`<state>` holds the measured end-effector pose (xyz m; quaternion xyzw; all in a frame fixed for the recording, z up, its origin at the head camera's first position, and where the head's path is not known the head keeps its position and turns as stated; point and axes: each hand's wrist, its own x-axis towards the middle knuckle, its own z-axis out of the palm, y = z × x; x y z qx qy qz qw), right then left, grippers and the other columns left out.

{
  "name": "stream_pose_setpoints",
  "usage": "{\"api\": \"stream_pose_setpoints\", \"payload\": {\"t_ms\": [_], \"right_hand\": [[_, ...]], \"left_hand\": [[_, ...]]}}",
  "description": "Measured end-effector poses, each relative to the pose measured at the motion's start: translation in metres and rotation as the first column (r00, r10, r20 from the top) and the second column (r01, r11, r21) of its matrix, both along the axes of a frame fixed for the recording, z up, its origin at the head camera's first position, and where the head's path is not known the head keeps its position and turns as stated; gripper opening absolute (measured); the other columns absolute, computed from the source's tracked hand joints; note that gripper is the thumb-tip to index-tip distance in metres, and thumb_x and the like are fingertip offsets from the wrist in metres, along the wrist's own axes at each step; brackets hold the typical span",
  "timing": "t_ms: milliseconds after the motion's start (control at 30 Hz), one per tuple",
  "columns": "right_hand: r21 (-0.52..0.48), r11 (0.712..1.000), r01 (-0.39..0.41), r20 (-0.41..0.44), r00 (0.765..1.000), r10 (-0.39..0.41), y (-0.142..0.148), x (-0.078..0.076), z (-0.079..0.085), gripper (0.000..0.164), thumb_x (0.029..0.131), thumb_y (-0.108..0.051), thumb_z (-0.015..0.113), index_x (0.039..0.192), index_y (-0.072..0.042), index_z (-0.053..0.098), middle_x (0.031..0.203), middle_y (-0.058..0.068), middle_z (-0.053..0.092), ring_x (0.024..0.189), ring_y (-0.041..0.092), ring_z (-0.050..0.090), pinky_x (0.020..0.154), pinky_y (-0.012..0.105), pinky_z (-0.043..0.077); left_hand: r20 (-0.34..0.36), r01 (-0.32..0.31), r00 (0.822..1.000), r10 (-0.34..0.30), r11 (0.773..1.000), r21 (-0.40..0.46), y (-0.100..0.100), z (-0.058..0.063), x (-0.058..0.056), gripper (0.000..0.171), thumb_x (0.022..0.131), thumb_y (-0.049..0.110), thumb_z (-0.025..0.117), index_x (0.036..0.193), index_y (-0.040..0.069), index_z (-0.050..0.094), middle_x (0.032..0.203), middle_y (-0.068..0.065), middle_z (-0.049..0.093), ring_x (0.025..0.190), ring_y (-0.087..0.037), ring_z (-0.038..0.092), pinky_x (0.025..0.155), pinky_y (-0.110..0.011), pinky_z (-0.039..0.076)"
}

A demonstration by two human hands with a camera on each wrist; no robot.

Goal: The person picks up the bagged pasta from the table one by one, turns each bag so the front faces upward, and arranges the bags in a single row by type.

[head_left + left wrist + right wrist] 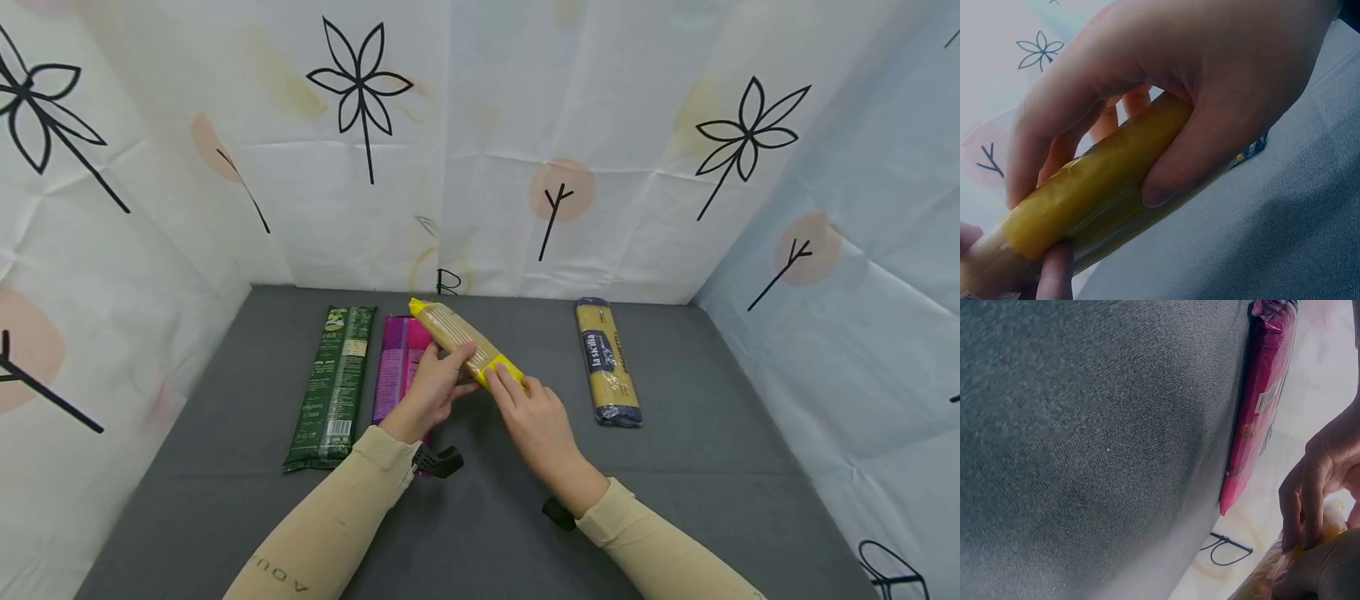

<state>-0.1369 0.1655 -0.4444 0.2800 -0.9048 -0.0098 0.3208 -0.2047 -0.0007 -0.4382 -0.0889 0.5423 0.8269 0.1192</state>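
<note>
Above the table, both hands hold a clear packet of spaghetti (pixel 446 323) with yellow ends, tilted with its far end to the left. My left hand (pixel 431 387) grips its middle, thumb on top and fingertips underneath. Over the nearer yellow end, my right hand (pixel 536 421) has its fingers laid across the wrapper. In the left wrist view, the thumb and fingers of the right hand (pixel 1210 81) straddle the yellow end (pixel 1110 169). A magenta packet (pixel 392 379) lies on the table behind the left hand, partly hidden by it.
A dark green packet (pixel 330 392) lies left of the magenta one. On the right rests a packet of pasta with blue ends (pixel 609 362). The grey table (pixel 697 467) meets printed cloth walls (pixel 487 108) at the back and sides.
</note>
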Motion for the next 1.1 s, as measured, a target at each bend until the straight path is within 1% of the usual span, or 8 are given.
{"api": "stream_pose_setpoints", "payload": {"t_ms": [133,233,400,567,667,800,1000,1100], "right_hand": [[0.006,1.0,0.005,0.015,1.0,-0.005,0.001,0.002,0.002,0.059,0.082,-0.007,0.078,0.136,-0.011,0.055,0.132,0.008,0.059,0.094,0.032,0.062,0.069,0.041,0.055],[-0.016,1.0,-0.003,0.024,1.0,0.004,0.002,0.003,0.004,0.058,0.082,-0.007,0.077,0.136,-0.01,0.056,0.133,0.009,0.058,0.094,0.032,0.062,0.069,0.041,0.055],[-0.086,0.996,-0.02,0.066,0.997,0.026,0.006,0.005,0.009,0.057,0.078,-0.009,0.076,0.132,-0.008,0.059,0.132,0.011,0.058,0.097,0.03,0.06,0.074,0.042,0.054],[-0.187,0.982,-0.033,0.158,0.985,0.063,0.01,0.006,0.012,0.057,0.077,-0.014,0.076,0.131,-0.008,0.058,0.133,0.012,0.056,0.104,0.031,0.055,0.081,0.045,0.051],[-0.304,0.952,-0.043,0.249,0.961,0.123,0.011,0.005,0.016,0.055,0.08,-0.017,0.076,0.13,-0.008,0.058,0.134,0.011,0.055,0.109,0.029,0.053,0.087,0.046,0.048],[-0.448,0.894,-0.004,0.367,0.911,0.188,0.012,0.004,0.02,0.05,0.084,-0.019,0.075,0.13,-0.007,0.058,0.133,0.008,0.054,0.112,0.026,0.051,0.09,0.044,0.047],[-0.553,0.829,0.087,0.477,0.848,0.23,0.014,0.004,0.023,0.046,0.087,-0.022,0.072,0.13,-0.009,0.058,0.131,0.003,0.055,0.107,0.022,0.051,0.081,0.04,0.049],[-0.6,0.787,0.14,0.535,0.802,0.265,0.015,0.004,0.023,0.044,0.089,-0.02,0.069,0.13,-0.01,0.057,0.127,0.001,0.055,0.104,0.019,0.051,0.082,0.039,0.049]], "left_hand": [[-0.011,-0.009,1.0,0.009,1.0,-0.02,0.001,0.001,0.0,0.059,0.092,0.023,0.066,0.14,0.01,0.034,0.125,-0.021,0.055,0.107,-0.033,0.062,0.079,-0.045,0.055],[-0.018,-0.008,1.0,0.008,1.0,-0.019,0.0,0.002,0.0,0.057,0.092,0.023,0.065,0.139,0.01,0.035,0.125,-0.021,0.056,0.107,-0.033,0.062,0.079,-0.044,0.055],[-0.018,0.005,1.0,-0.005,1.0,-0.018,-0.001,0.008,0.0,0.055,0.093,0.022,0.065,0.139,0.01,0.037,0.125,-0.021,0.057,0.107,-0.032,0.063,0.079,-0.044,0.055],[-0.021,0.002,1.0,-0.002,1.0,-0.028,-0.003,0.01,0.001,0.049,0.095,0.022,0.063,0.137,0.009,0.041,0.123,-0.02,0.059,0.105,-0.031,0.063,0.078,-0.042,0.056],[-0.028,-0.008,1.0,0.007,0.999,-0.041,-0.005,0.011,0.0,0.046,0.096,0.023,0.061,0.136,0.009,0.043,0.123,-0.018,0.059,0.106,-0.03,0.063,0.079,-0.042,0.055],[-0.025,-0.01,1.0,0.009,0.999,-0.044,-0.01,0.009,-0.002,0.044,0.097,0.023,0.059,0.137,0.01,0.044,0.125,-0.016,0.058,0.108,-0.03,0.062,0.083,-0.043,0.053],[-0.014,0.017,1.0,-0.018,0.999,-0.048,-0.014,0.008,-0.004,0.044,0.099,0.025,0.056,0.138,0.009,0.042,0.127,-0.015,0.057,0.111,-0.029,0.06,0.087,-0.042,0.05],[-0.019,0.027,0.999,-0.028,0.998,-0.049,-0.015,0.008,-0.004,0.044,0.1,0.026,0.054,0.139,0.009,0.042,0.127,-0.016,0.057,0.111,-0.029,0.06,0.088,-0.042,0.049]]}}
